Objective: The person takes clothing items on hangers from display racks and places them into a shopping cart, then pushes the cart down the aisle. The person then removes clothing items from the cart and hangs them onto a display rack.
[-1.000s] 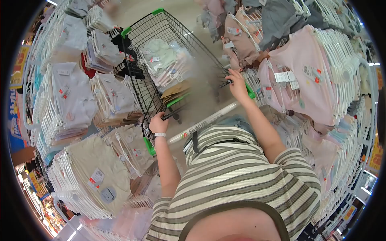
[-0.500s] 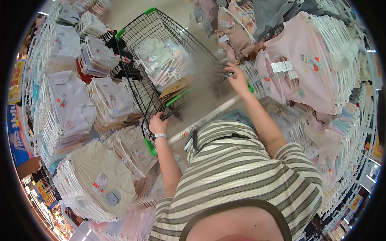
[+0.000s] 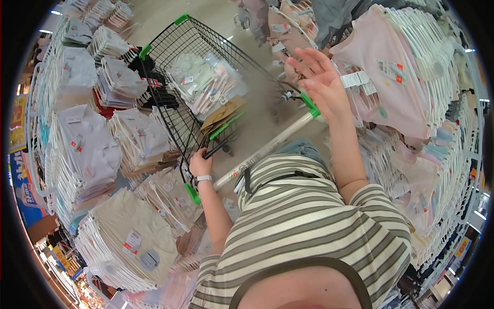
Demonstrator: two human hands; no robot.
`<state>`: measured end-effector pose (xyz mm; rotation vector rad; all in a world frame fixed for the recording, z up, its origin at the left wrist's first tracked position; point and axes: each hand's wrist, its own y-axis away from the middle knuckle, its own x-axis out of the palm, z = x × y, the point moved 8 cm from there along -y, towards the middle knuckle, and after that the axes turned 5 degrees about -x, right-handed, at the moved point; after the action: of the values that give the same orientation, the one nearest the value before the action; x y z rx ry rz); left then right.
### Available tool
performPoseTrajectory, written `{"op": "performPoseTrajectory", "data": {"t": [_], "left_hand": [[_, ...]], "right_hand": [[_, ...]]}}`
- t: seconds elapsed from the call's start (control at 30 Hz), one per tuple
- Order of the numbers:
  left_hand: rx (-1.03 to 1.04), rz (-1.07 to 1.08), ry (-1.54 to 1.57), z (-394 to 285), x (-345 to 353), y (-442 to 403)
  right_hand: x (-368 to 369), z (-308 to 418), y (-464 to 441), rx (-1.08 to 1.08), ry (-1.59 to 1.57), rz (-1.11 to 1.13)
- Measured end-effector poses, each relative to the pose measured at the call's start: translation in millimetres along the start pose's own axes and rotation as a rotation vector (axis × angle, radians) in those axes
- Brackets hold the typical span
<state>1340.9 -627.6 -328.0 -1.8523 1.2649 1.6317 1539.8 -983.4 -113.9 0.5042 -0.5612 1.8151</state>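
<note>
My left hand (image 3: 200,164), with a pale band at the wrist, is closed on the black frame of a shopping cart (image 3: 221,33) close to its near left corner. Lifted off the cart, my right hand (image 3: 324,90) has its fingers spread and nothing in it. It is nearest to the pale pink underwear (image 3: 373,46) hanging on the right rack and to the cart's white handle bar (image 3: 278,140). Inside the cart lie packaged pale garments on hangers (image 3: 198,77) and a flat brown paper item (image 3: 221,116). A blurred patch hides part of the cart's right side.
Racks of light garments on white hangers close in on both sides, with cream underwear (image 3: 131,232) and white underwear (image 3: 85,144) on the left. Grey garments (image 3: 342,18) hang at the upper right. Pale floor (image 3: 221,13) shows beyond the cart.
My right hand has let go of the cart's right side, risen toward the pink underwear and opened. My left hand stays on the cart.
</note>
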Motion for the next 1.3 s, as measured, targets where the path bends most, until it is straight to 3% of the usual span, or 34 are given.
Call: {"op": "performPoseTrajectory", "data": {"t": [0.37, 1.0, 1.2, 1.3], "left_hand": [[-0.002, 0.002, 0.003, -1, -1, 1], [-0.009, 0.004, 0.025, -4, -3, 3], [-0.017, 0.012, 0.019, -2, -2, 3], [-0.014, 0.012, 0.010, -3, -3, 4]], "right_hand": [[6, 56, 12, -0.279, 0.232, 0.015], [-20, 89, 43, -0.401, 0.393, -0.094], [-61, 102, 61, -0.315, 0.593, -0.387], [-86, 136, 81, -0.420, 0.704, -0.496]]}}
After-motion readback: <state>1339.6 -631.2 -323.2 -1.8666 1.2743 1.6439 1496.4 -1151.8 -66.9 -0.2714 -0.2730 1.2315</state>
